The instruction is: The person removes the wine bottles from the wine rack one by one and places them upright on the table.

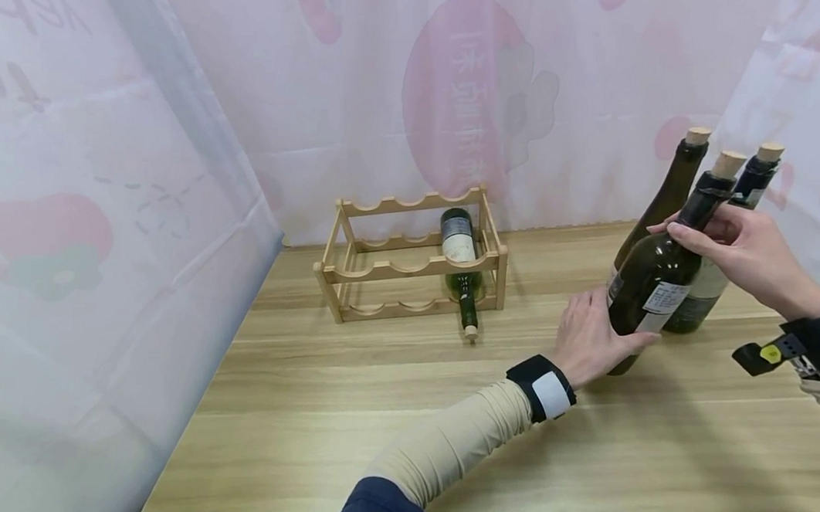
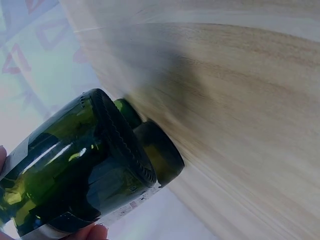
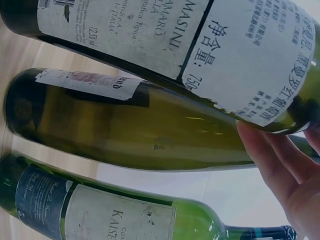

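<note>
A dark green corked wine bottle [image 1: 648,288] is held tilted in both hands, its top leaning right. My left hand [image 1: 590,339] grips its lower body, with the thumb across the near side. At the shoulder and neck, my right hand [image 1: 758,251] holds it between thumb and fingers. The left wrist view shows the base of this bottle [image 2: 75,165] off the table. Behind it stand two more corked bottles, a brownish one [image 1: 664,192] and a green one [image 1: 703,294]. In the right wrist view, white printed labels cover the held bottle [image 3: 150,40].
A wooden wine rack [image 1: 409,270] stands toward the back of the wooden table [image 1: 345,430]. One corked green bottle [image 1: 459,247] lies in its right end, neck toward me. Printed curtains [image 1: 349,90] hang behind the table and at the sides.
</note>
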Motion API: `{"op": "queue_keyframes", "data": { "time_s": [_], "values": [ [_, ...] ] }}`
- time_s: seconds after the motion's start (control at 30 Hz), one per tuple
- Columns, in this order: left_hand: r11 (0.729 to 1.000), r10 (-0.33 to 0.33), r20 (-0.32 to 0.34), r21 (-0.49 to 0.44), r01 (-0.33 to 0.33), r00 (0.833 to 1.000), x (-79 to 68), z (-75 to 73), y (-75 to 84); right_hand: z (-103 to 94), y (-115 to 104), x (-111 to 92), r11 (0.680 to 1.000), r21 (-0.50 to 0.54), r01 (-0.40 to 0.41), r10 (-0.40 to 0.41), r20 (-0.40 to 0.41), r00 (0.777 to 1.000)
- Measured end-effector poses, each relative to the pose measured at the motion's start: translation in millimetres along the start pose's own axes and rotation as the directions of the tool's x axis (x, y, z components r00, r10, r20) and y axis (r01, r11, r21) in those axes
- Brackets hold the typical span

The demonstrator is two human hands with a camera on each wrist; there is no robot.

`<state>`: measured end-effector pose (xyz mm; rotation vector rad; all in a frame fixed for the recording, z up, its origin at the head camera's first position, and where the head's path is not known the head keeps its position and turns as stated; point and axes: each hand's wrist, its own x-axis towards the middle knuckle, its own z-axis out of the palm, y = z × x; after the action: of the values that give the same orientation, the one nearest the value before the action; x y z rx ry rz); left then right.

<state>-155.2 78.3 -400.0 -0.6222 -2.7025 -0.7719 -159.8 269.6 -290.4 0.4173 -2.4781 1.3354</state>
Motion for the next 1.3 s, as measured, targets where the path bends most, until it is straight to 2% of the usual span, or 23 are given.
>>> {"op": "queue_keyframes", "data": {
  "time_s": [0.2,0.43,0.73,1.1,1.3],
  "values": [
    [1.0,0.005,-0.013,0.006,-0.004,1.0,0.4,2.1,2.1,-1.5,0,-1,1.0,-0.01,0.007,-0.007,-0.006,1.0],
    [1.0,0.006,-0.001,0.006,-0.006,1.0,-0.5,4.0,6.0,-6.0,1,-3,0.998,-0.028,-0.048,0.048,0.006,0.999],
    [1.0,0.001,-0.01,0.001,-0.001,1.0,-0.3,8.2,8.8,-6.6,3,-6,0.997,-0.041,-0.059,0.06,0.005,0.998],
    [1.0,-0.008,-0.016,0.003,0.008,1.0,0.4,8.9,11.5,-9.8,6,-7,0.996,-0.064,-0.055,0.056,0.008,0.998],
    [1.0,-0.018,-0.007,0.014,0.018,1.0,0.1,9.6,15.4,-11.8,6,-8,0.996,-0.09,-0.024,0.024,-0.004,1.0]
  ]
}}
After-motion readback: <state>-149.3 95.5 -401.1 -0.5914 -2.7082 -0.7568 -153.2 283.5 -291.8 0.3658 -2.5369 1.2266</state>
